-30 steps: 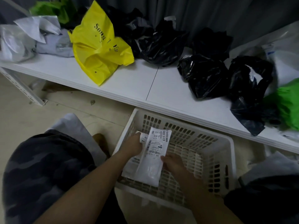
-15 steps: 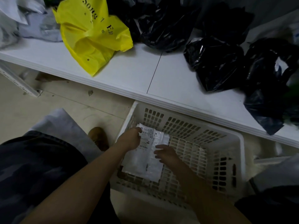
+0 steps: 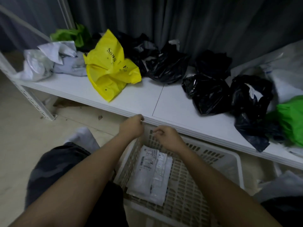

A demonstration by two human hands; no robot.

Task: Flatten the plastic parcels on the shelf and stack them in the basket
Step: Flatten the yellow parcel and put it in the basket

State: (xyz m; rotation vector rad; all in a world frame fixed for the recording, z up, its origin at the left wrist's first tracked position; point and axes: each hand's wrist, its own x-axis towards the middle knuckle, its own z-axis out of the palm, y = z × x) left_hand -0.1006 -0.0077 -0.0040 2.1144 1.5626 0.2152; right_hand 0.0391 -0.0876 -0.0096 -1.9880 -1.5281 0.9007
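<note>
A flat white parcel (image 3: pixel 151 174) with a printed label lies on the bottom of the white slatted basket (image 3: pixel 213 176), towards its left side. Both hands hover above the basket's far left corner, just below the front edge of the white shelf (image 3: pixel 141 97). My left hand (image 3: pixel 132 126) and my right hand (image 3: pixel 165 136) have loosely curled fingers and hold nothing. On the shelf lie crumpled parcels: a yellow one (image 3: pixel 109 69), several black ones (image 3: pixel 208 94), white and grey ones (image 3: pixel 49 61) at the left, and a green one (image 3: pixel 291 118) at the right.
The basket stands on the pale floor in front of the shelf. My knees in dark camouflage shorts (image 3: pixel 55 169) flank it. A grey curtain (image 3: pixel 180 22) hangs behind the shelf. A white metal upright (image 3: pixel 32 99) carries the shelf's left end. More white plastic (image 3: pixel 287 66) lies at the far right.
Both hands pressed the white parcel down into the basket, then let go of it and rose towards the shelf edge. The parcel stays flat in the basket.
</note>
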